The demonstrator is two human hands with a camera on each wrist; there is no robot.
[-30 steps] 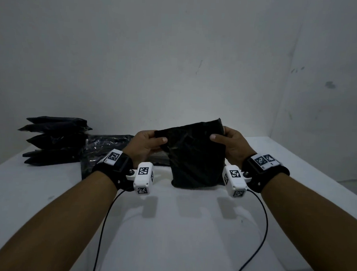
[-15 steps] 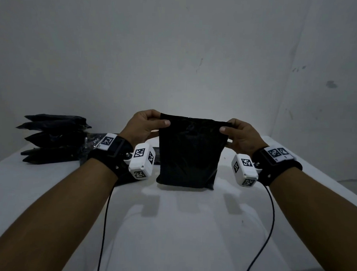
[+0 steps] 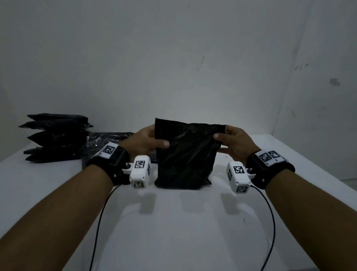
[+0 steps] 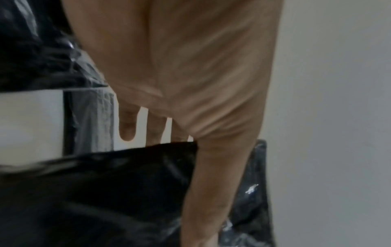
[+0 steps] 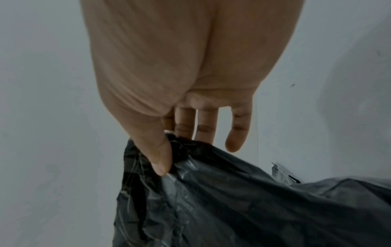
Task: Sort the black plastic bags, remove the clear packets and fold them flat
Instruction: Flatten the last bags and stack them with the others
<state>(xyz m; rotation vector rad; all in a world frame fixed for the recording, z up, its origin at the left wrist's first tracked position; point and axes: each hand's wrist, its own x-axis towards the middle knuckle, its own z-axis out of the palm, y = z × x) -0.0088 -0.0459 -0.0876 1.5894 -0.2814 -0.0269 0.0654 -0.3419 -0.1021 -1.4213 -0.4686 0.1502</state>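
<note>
Two hands hold one black bag [image 3: 185, 156] up between them, so it hangs straight and its bottom edge rests on the table [image 3: 169, 227]. I think it is held this way to pull it smooth before it gets folded flat. The left hand [image 3: 146, 142] pinches the bag's left top edge, thumb in front and fingers [image 4: 127, 123] behind. The right hand [image 3: 234, 144] pinches the right top corner the same way, with its thumb [image 5: 158, 153] pressed into the crinkled plastic. Both hands are mostly closed on the bag. Past the left hand, a shiny clear packet [image 3: 103, 140] lies on the table. Further out on that side sits a pile of black bags [image 3: 54, 138], stacked up near the wall.
</note>
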